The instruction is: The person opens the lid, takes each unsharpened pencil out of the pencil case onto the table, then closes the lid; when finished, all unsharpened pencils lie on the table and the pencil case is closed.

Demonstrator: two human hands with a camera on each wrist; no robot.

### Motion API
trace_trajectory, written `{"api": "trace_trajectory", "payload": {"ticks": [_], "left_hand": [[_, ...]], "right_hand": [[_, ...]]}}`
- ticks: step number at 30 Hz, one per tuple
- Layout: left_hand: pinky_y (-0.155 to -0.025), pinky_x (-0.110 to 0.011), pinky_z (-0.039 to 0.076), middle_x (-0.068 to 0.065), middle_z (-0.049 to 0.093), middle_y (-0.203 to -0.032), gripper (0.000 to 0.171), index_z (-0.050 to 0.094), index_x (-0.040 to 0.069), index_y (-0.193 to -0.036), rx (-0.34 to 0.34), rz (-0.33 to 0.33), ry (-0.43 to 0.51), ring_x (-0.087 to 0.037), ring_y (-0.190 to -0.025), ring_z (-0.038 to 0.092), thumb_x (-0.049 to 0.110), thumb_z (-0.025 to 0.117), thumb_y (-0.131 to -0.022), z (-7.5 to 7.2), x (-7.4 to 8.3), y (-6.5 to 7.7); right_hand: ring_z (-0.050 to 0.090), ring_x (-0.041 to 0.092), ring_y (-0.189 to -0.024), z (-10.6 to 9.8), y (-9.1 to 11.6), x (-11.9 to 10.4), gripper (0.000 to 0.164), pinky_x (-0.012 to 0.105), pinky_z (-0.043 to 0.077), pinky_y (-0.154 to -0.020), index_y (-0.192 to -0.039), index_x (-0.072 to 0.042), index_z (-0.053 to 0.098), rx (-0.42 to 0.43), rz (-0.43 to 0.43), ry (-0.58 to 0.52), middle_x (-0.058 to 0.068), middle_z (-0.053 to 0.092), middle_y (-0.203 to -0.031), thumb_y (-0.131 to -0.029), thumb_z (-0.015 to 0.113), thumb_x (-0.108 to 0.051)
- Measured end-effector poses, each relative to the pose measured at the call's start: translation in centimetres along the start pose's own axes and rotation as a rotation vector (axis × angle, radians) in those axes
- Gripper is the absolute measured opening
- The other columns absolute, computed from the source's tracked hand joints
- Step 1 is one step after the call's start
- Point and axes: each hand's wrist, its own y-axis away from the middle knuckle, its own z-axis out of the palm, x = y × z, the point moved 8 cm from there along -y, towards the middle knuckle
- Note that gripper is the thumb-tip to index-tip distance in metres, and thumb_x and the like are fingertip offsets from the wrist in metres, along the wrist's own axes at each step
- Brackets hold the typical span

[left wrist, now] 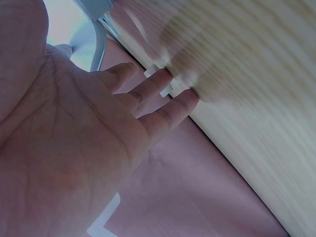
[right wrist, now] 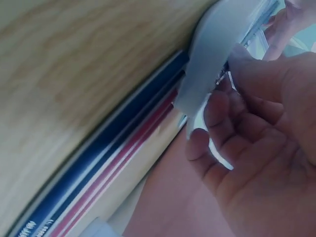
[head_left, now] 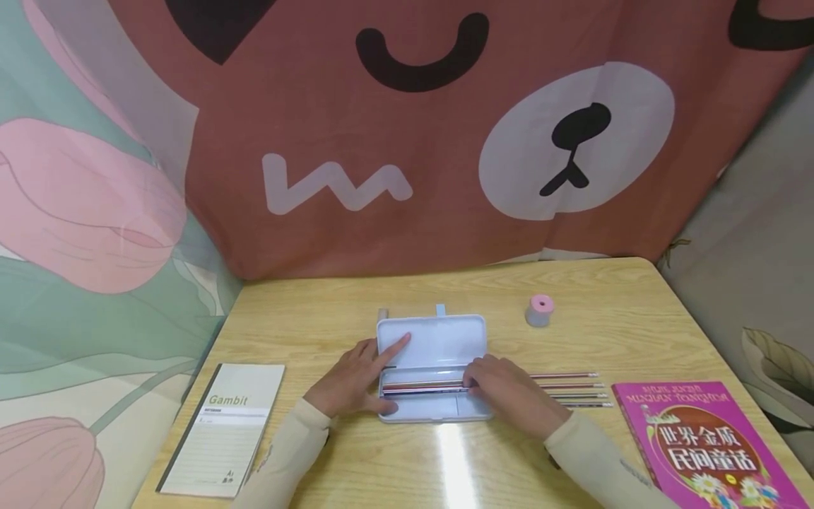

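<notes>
Backdrop cloth (head_left: 394,141) — large, brown-red, with a cartoon bear face — hangs behind the table (head_left: 331,311). Table is light wood, with glare near the front edge.

Book (head_left: 699,445), magenta cover, lies at the front right corner. Notebook (head_left: 225,428), pale cover printed "Gambit", lies at the front left, well apart from the hands.

Case (head_left: 432,339), a pale blue pencil tin, sits open at table centre, lid laid back flat, tray toward the person. A pencil (head_left: 422,387) lies lengthwise in the tray, reddish with a dark stripe.

Left hand (head_left: 352,382) rests on the left end of the case, fingers straight and relaxed, index finger lying on the inside of the lid; it grasps nothing. The left wrist view shows the same open palm with spread fingers.

Right hand (head_left: 509,392) sits at the right end of the tray, fingers curled over the end of the pencil — it pinches it there. The right wrist view shows bent fingers against the case rim.

Loose pencils (head_left: 572,389) lie in a row just right of the case, beside the right hand.

Sharpener (head_left: 540,310), small grey cylinder with a pink top, stands behind them, apart.
</notes>
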Motion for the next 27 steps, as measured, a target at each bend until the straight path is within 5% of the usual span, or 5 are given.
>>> {"api": "trace_trajectory", "payload": {"ticks": [7,11,15,21,27], "left_hand": [[-0.111,-0.055,0.046,-0.016,0.056,-0.134,0.121,0.023,0.019,-0.178,-0.018,-0.015,-0.007,-0.032,-0.128,0.052,0.044,0.096,-0.085,0.3,-0.2,-0.1],[-0.11,-0.054,0.047,-0.016,0.056,-0.133,0.121,0.024,0.018,-0.178,-0.015,-0.007,-0.012,-0.032,-0.126,0.052,0.044,0.097,-0.085,0.1,0.0,-0.1],[-0.108,-0.056,0.048,-0.017,0.057,-0.132,0.12,0.027,0.015,-0.177,-0.001,0.008,-0.015,-0.034,-0.125,0.054,0.042,0.098,-0.084,-0.3,0.3,0.0],[-0.108,-0.055,0.048,-0.017,0.056,-0.131,0.121,0.025,0.016,-0.177,-0.012,0.003,-0.018,-0.033,-0.124,0.053,0.044,0.097,-0.084,-0.2,0.1,-0.1],[-0.11,-0.057,0.047,-0.018,0.056,-0.135,0.121,0.024,0.017,-0.178,-0.015,0.003,-0.011,-0.035,-0.129,0.053,0.044,0.096,-0.085,0.1,-0.1,-0.2]], "right_hand": [[0.063,0.007,-0.103,0.4,1.0,2.2,0.014,0.036,0.057,-0.09,-0.115,-0.022,0.077,0.048,-0.011,-0.041,-0.014,0.07,-0.111,-0.106,0.072,-0.012],[0.063,0.005,-0.103,-1.3,2.0,4.0,0.018,0.035,0.059,-0.09,-0.115,-0.025,0.079,0.047,0.061,0.006,-0.016,0.069,-0.109,-0.104,0.076,-0.01],[0.067,0.013,-0.1,-4.7,3.2,5.5,0.033,0.039,0.06,-0.088,-0.113,-0.02,0.08,0.021,0.134,0.106,-0.009,0.072,-0.107,-0.091,0.084,0.005],[0.067,0.013,-0.087,-7.6,5.9,9.3,0.027,0.039,0.059,-0.076,-0.107,-0.018,0.079,0.049,0.155,0.185,-0.008,0.072,-0.099,-0.09,0.088,0.001],[0.071,0.02,-0.095,-8.0,8.4,12.7,0.033,0.05,0.059,-0.085,-0.11,-0.017,0.079,-0.087,0.334,0.196,-0.005,0.074,-0.103,-0.086,0.09,0.002]]}}
